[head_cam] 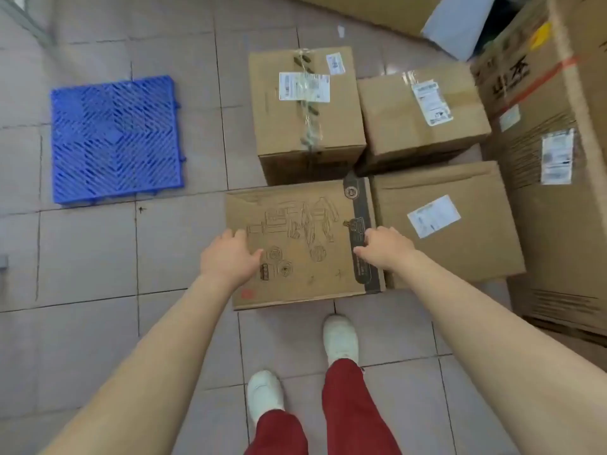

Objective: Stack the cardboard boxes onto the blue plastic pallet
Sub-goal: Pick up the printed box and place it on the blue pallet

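Cardboard printed box [295, 244] lay under both open hands, left hand [230, 257] and right hand [382, 249], gripping nothing; wedged against neighbouring box [446, 224], it might snag.

There is one view only, from a camera on the person's head, so no second view shares the scene. It looks steeply down and a little forward, wide enough to bend the floor [82, 257] tiles' lines at the edges. Both forearms run in from the bottom corners, and the shoes [340, 338] and red trouser legs [353, 408] sit at the bottom centre, almost straight beneath the lens. The hands, left [230, 257] and right [384, 247], come about mid-frame, close to the camera, over the printed box [302, 244]. The pallet [115, 139] lies off to the upper left, farther out. More boxes [305, 106] fill the upper right, the tall one [551, 152] cut by the right edge.
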